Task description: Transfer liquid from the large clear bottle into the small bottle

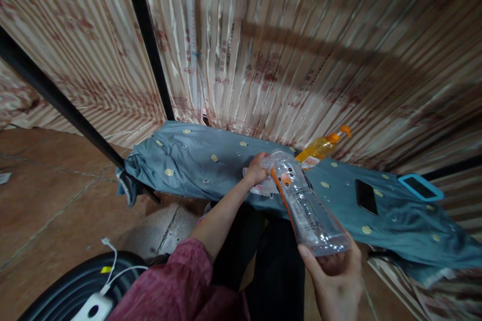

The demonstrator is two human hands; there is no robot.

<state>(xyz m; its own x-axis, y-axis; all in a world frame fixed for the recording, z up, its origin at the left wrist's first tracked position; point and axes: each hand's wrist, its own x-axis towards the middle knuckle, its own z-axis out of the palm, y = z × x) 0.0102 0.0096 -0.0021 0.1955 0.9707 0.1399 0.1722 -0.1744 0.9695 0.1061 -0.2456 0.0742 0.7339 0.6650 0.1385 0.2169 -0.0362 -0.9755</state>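
A large clear plastic bottle with an orange-edged label lies tilted across the view, its base towards me. My right hand is closed around the base, thumb on the near side. At the far end my left hand has its fingers closed at the bottle's neck; the fingertips are partly hidden. Just beyond the bottle stands a pump bottle of orange-yellow liquid with an orange pump head. Below my left hand, a white and pink packet or cloth lies partly covered by the bottle.
A blue-grey patterned cloth covers the narrow table. A dark phone and a light-blue framed device lie to the right. Black poles and striped curtains surround it. A white power strip rests on a black round object at lower left.
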